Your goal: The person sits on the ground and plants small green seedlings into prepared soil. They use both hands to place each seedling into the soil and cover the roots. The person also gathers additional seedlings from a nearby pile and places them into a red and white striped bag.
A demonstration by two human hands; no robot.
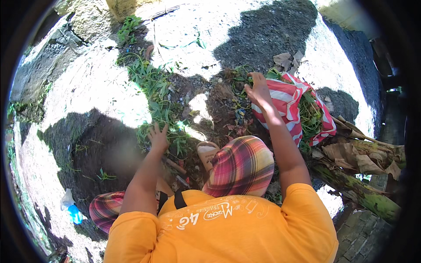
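Note:
A heap of green leafy vines (154,88) lies on the ground in a long strip before me. My left hand (158,139) rests at the near end of this strip, fingers spread on the leaves. Farther right, my right hand (258,88) is beside a red-and-white striped plastic bag (283,98), its fingers bent near some vine stems; whether it grips any is unclear. Cut vines (310,118) fill the bag's mouth and show at its side.
Banana stems (361,190) with dry leaves lie at the right. My sandal (208,154) stands between the hands. A blue and clear plastic item (75,213) lies at the lower left. A rough concrete block (49,62) borders the ground at the upper left.

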